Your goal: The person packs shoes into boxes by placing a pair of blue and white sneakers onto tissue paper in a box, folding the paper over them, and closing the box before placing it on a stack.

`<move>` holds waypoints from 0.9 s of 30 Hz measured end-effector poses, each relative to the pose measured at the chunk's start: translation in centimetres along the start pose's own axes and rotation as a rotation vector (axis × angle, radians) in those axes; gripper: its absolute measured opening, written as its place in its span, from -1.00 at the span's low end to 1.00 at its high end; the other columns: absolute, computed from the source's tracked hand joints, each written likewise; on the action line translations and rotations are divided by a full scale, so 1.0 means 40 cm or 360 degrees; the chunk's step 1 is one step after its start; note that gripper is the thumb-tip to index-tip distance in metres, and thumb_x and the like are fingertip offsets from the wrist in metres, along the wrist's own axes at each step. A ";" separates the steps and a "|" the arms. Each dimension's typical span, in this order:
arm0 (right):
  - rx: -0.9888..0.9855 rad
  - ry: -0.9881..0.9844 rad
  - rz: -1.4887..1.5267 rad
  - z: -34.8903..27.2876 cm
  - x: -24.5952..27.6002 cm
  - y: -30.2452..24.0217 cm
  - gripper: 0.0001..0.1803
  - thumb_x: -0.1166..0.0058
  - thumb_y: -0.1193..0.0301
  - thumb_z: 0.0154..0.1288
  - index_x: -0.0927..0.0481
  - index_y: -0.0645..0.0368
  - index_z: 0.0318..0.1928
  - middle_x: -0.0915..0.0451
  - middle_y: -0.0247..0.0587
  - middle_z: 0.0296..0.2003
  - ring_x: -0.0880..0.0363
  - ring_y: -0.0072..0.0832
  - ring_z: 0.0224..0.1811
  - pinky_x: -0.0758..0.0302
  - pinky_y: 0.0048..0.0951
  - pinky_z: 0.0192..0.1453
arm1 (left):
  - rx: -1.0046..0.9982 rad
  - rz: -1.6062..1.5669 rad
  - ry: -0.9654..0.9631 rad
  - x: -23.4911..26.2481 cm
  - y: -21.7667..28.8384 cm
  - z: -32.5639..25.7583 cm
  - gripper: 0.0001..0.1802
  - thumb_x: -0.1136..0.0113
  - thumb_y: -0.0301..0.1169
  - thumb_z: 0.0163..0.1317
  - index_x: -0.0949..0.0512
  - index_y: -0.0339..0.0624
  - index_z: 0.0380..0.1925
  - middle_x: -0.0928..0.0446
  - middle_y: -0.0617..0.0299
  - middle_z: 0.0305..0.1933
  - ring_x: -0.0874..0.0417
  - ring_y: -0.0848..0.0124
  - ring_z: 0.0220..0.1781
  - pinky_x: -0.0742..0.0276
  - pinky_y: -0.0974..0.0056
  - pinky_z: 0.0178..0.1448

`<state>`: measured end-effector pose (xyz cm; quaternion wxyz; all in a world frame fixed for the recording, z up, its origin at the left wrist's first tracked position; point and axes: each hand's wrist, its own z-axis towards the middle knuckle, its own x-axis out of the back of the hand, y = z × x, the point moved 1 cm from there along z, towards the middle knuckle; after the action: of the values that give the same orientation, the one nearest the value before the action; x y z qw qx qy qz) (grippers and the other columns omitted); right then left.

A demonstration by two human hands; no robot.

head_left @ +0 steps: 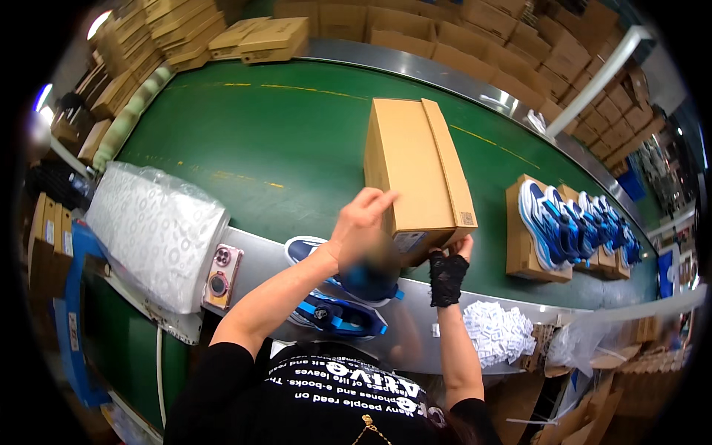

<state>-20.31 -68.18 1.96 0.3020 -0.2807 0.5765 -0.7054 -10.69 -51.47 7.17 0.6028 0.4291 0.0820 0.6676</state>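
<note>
A closed brown cardboard shoebox [411,159] stands on the green conveyor belt in front of me. My left hand [363,219] is at its near left corner, fingers bent against the edge. At the lower near right corner, my right hand [451,271], in a black lace fingerless glove, grips the box; some of its fingers are hidden beneath or behind the cardboard. Under my left forearm, on the metal ledge, lie a blue and white sneaker [300,248] and another blue sneaker [334,315]. A blurred patch covers part of the area beside my left wrist.
A stack of printed white wrapping paper [159,230] and a phone [222,276] lie on the left. Small white packets [498,332] are heaped on the right. Several blue sneakers [545,226] rest on boxes farther right. Flat cartons [274,41] line the far edge.
</note>
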 end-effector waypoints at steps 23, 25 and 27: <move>-0.1676 -0.0725 0.1449 -0.052 0.114 0.149 -0.46 -0.04 0.08 0.09 -0.41 0.32 -0.11 -0.43 0.02 -0.06 -0.30 -0.04 0.09 -0.34 0.04 0.02 | 0.0605 0.0695 -0.0470 0.227 -0.368 -0.163 -0.71 0.00 -0.39 0.10 -0.42 -0.25 -0.16 -0.43 -0.03 -0.16 -0.46 0.09 -0.11 -0.37 0.14 -0.03; -0.1248 -0.1154 0.0941 -0.061 0.110 0.055 -0.40 0.00 0.01 0.11 -0.40 0.37 -0.13 -0.43 0.14 -0.09 -0.36 0.01 0.03 -0.38 -0.02 -0.01 | 0.0589 0.0493 -0.0135 0.279 -0.378 -0.192 -0.72 0.00 -0.38 0.11 -0.43 -0.26 -0.18 -0.42 -0.05 -0.15 -0.45 0.09 -0.10 -0.36 0.16 0.00; -0.0932 -0.1105 0.0690 -0.052 0.048 -0.047 -0.56 -0.05 0.23 0.14 -0.40 0.38 -0.14 -0.46 0.16 -0.15 -0.46 0.00 -0.09 -0.42 -0.16 0.01 | 0.0470 0.0335 0.0181 0.357 -0.372 -0.231 -0.74 0.00 -0.38 0.12 -0.45 -0.28 -0.21 -0.42 -0.06 -0.14 -0.45 0.08 -0.09 -0.35 0.16 0.02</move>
<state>-23.33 -67.99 3.51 0.5241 -0.4454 0.6609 -0.3001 -4.60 -31.34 -1.09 0.4545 0.4808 0.1677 0.7309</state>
